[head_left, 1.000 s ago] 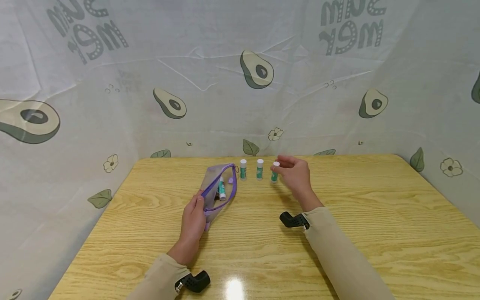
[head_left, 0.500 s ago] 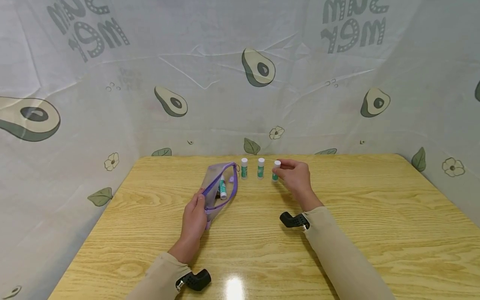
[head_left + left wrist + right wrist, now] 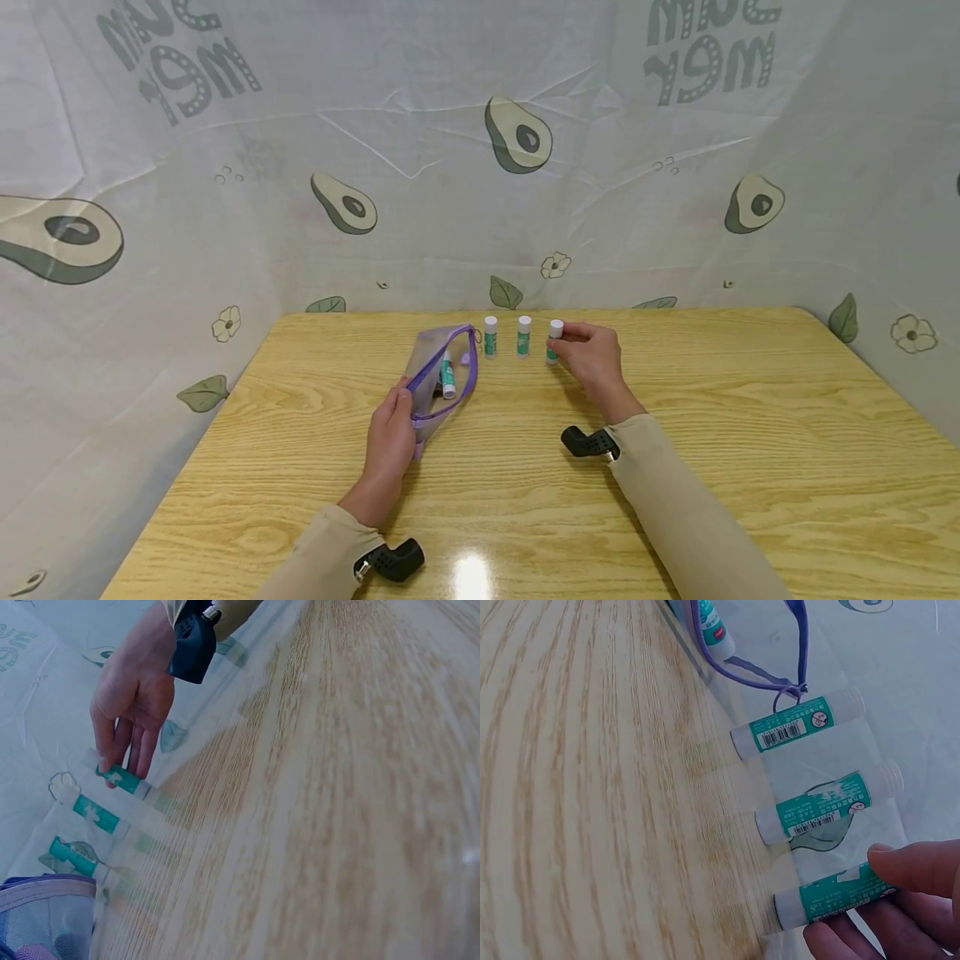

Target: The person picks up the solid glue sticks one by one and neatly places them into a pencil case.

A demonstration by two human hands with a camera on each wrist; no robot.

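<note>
My left hand (image 3: pixel 388 437) grips the near side of a translucent mesh zipper pouch (image 3: pixel 429 346) with purple trim, its mouth open to the right. Inside lies a green-and-white glue stick (image 3: pixel 448 377), beside a small lilac object (image 3: pixel 466 359) and something dark, partly hidden. Right of the pouch, two glue sticks stand upright, one close to it (image 3: pixel 491 338) and a second (image 3: pixel 523 338) farther along. At the row's right end, my right hand (image 3: pixel 597 362) pinches a third upright glue stick (image 3: pixel 840 892) between thumb and fingers, its base at the tabletop.
The wooden table (image 3: pixel 712 467) reaches back to a pale curtain (image 3: pixel 435 258) printed with avocados, which also hangs along both sides. A small ring (image 3: pixel 786 697) dangles from the pouch's zipper end, near the closest standing stick. Black wrist cameras (image 3: pixel 588 442) sit on both cuffs.
The right hand's raised fingers have lowered behind the third glue stick, and the thumb now lies against it. The left hand and pouch stay in place; the view shifts slightly.
</note>
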